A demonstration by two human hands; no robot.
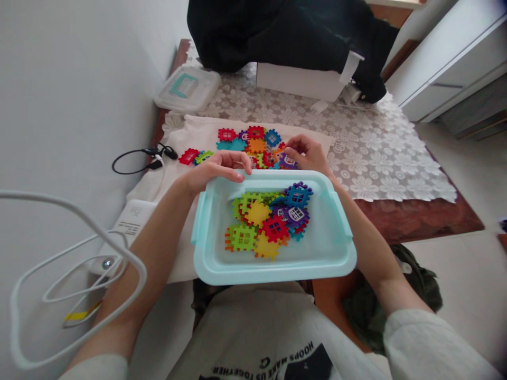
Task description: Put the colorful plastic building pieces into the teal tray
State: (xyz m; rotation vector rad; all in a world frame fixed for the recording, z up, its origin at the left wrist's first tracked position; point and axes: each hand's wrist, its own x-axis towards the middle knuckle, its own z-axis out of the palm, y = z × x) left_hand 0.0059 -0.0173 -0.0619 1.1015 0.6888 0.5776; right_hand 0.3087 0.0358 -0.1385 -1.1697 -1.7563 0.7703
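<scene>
From my end, the left hand [219, 168] pinches the tub [273, 277] by its far rim while the right hand [311, 154], grip unclear, touches a purple piece [288, 162] beyond it.

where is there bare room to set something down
Open lace tablecloth lies between the right hand and the right edge of the table. Inside the tub, there's a free strip between its pieces and right end. Crowded: mid-tub and the pale cloth beyond it, strewn with colourful pieces.
</scene>
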